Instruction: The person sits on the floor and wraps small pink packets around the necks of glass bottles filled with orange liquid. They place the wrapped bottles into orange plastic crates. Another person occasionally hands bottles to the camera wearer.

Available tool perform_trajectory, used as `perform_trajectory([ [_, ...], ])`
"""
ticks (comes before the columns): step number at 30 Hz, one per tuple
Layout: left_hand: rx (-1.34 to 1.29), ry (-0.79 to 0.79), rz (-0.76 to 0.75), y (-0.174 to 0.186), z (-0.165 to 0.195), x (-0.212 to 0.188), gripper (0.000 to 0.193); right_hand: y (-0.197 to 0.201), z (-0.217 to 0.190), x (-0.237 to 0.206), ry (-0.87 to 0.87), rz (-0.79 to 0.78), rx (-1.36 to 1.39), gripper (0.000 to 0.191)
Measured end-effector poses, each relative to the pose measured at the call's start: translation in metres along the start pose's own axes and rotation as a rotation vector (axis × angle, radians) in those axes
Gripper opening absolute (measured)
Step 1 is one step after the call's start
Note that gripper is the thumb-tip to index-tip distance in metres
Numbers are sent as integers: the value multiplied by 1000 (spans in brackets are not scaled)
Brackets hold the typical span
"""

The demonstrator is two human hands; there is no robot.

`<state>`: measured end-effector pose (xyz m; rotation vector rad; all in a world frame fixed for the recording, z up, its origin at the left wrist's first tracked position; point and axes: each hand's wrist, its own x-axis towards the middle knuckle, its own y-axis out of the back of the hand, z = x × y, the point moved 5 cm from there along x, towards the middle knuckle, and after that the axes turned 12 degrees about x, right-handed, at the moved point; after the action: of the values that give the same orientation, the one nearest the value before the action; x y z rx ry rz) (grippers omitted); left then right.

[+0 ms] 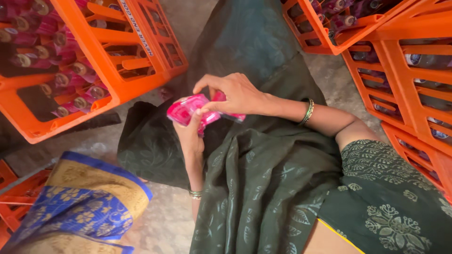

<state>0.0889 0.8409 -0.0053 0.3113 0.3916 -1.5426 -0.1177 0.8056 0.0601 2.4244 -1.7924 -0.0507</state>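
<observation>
A: While the head camera is looking down over the lap, what are the two hands doing?

B: Both are closing on one pink wrapper (190, 111), shiny and crumpled. The left hand (190, 134) is coming up from below and cupping it, fingers curling round its underside. The right hand (235, 94) is reaching across from the side and pinching its upper edge between thumb and fingertips.

A: Where is the wrapper sitting?

B: It is hanging in the air above the dark green garment (263, 178), touching nothing but the hands. Whether anything is inside it, I cannot tell.

A: So which step are we looking at?

B: I am judging it as the middle of working the film: one hand steadying, the other tugging or smoothing.

A: What is any further handling asking for?

B: A firm hold underneath and a light pinch above, I think, since the film is looking thin and slippery.

A: What is lying around them?

B: An orange crate (127, 89) is standing to one side, holding bottles (70, 77) with similar pink wraps. More orange crates (400, 94) are stacking up opposite. A blue and gold cloth (89, 207) is lying on the concrete floor (165, 221) nearby.
</observation>
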Motion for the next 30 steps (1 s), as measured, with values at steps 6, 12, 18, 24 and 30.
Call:
perform_trajectory([
  [6,-157,-8,141,20,-4,1,45,-9,10,5,-127,-112,274,47],
  [12,-192,-14,157,42,2,-6,44,-18,8,10,-42,-54,228,31],
  [18,-143,-145,-91,20,18,-11,51,-37,15,22,-222,-123,205,39],
  [24,-528,-112,-135,10,40,-8,55,-63,1,52,-103,-197,150,16],
  [30,-781,-167,-181,38,64,-7,54,-62,-67,94,94,-189,32,28],
])
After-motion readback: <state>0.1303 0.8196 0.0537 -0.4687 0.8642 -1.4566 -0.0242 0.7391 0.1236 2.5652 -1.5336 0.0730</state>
